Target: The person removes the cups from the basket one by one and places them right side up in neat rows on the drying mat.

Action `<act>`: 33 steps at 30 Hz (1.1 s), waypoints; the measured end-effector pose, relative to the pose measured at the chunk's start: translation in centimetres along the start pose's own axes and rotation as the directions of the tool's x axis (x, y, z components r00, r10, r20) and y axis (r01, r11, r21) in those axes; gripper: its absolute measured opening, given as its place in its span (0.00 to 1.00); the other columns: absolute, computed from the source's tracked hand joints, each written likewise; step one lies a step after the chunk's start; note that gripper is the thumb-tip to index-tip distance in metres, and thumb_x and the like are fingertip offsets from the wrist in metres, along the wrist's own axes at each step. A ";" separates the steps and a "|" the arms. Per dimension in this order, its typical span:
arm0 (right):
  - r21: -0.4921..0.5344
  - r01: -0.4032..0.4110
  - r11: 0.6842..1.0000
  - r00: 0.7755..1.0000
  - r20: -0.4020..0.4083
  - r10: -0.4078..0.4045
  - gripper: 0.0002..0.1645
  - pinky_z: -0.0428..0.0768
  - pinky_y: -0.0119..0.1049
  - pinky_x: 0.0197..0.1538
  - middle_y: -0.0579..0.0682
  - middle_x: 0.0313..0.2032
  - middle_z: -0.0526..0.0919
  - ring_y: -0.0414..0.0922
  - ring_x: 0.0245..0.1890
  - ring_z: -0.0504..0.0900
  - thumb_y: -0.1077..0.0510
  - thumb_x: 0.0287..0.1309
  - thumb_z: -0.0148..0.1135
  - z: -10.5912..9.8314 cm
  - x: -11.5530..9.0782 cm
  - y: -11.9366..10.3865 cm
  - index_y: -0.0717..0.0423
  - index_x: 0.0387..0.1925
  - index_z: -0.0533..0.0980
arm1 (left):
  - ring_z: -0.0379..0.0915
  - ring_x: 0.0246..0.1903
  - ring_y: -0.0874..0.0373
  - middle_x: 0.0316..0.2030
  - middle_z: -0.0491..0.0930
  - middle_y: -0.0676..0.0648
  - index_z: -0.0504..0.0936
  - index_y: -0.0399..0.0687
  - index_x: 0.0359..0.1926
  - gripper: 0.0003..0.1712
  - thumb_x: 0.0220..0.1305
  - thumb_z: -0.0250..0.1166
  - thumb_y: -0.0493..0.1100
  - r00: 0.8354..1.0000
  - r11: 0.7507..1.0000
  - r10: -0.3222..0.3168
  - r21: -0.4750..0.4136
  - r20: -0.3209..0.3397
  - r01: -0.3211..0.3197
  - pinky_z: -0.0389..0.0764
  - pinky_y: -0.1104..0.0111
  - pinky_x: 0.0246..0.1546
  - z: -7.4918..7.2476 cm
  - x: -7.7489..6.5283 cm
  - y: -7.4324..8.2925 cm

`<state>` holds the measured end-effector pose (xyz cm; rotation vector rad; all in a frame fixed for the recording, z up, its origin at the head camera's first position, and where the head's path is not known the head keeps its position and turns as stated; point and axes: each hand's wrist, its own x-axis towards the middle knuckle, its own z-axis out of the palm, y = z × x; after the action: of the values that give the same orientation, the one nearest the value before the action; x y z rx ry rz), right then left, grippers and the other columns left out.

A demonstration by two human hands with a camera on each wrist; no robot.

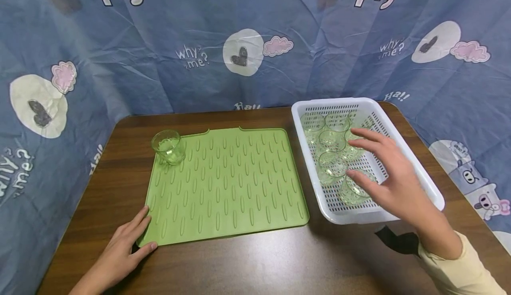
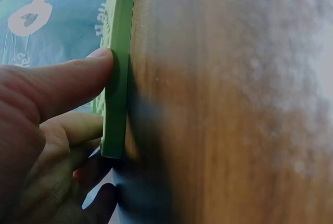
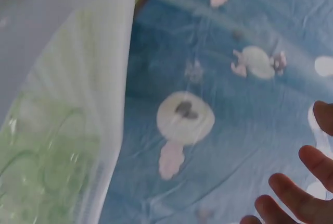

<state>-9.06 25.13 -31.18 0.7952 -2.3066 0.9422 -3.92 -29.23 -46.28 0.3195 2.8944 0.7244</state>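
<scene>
At the near left corner of a green ribbed drying mat (image 1: pixel 223 184), my left hand (image 1: pixel 119 246) rests with its thumb and fingers touching the edges; the left wrist view shows the thumb (image 2: pixel 78 83) against the rim. A clear glass cup (image 1: pixel 169 147) stands on the mat's far left corner. My right hand (image 1: pixel 391 175) hovers over the right side of a white plastic basket (image 1: pixel 415 166), its fingers spread and nothing held. Several clear glasses (image 1: pixel 333 166) stand inside the basket, some partly hidden behind that hand.
Mat and basket lie side by side on a dark wooden table (image 1: pixel 255 264). A blue patterned cloth (image 1: pixel 199 82) hangs behind and around the table. A black strap (image 1: pixel 399 240) shows by the right wrist.
</scene>
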 end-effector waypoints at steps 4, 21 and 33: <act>0.054 -0.120 0.991 0.992 0.044 0.117 0.37 0.68 0.22 0.65 0.59 0.64 0.75 0.36 0.67 0.71 0.77 0.43 0.70 -2.0 -1.2 0.7 0.66 0.59 0.75 | 0.57 0.63 0.30 0.76 0.52 0.31 0.62 0.25 0.70 0.43 0.63 0.68 0.47 1.000 1.000 -0.003 0.005 0.007 0.003 0.67 0.36 0.52 0.0 0.0 0.1; 0.322 -0.281 0.904 0.957 0.023 0.289 0.31 0.74 0.19 0.58 0.44 0.61 0.78 0.33 0.61 0.75 0.85 0.51 0.56 -1.9 -5.7 5.0 0.78 0.60 0.69 | 0.57 0.63 0.30 0.77 0.50 0.33 0.61 0.27 0.71 0.44 0.63 0.68 0.47 1.000 1.000 0.005 0.003 -0.008 -0.005 0.65 0.36 0.52 0.2 0.1 -0.2; 0.311 -0.440 0.843 0.897 0.107 0.428 0.29 0.75 0.15 0.54 0.35 0.59 0.79 0.28 0.58 0.76 0.78 0.59 0.58 -1.7 -6.4 8.2 0.70 0.64 0.69 | 0.58 0.62 0.32 0.77 0.52 0.34 0.63 0.26 0.70 0.43 0.61 0.70 0.45 0.997 0.999 0.032 0.016 -0.063 -0.031 0.65 0.38 0.51 0.4 0.0 -0.1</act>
<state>-9.78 33.20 -37.85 0.4066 -2.4435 1.5564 -3.86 -29.17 -46.71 0.3511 2.9619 0.7317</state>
